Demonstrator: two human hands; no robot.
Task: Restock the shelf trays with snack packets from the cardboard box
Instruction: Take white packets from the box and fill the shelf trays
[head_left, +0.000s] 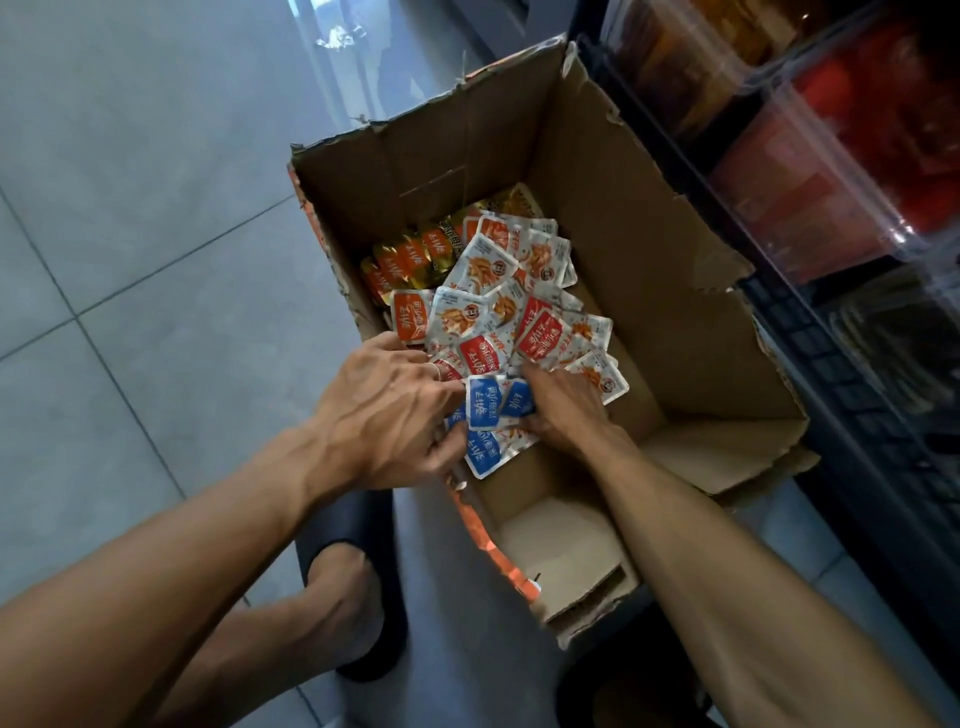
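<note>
Both hands are in the cardboard box (649, 270) on the floor: left hand (387, 415) and right hand (563, 408) curl round loose blue packets (485, 405). Slippery ones may spill short of the shelf trays (810, 171).

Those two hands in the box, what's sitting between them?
In the head view, a bunch of blue snack packets sits between the left hand and the right hand, both gripping it inside the cardboard box.
</note>
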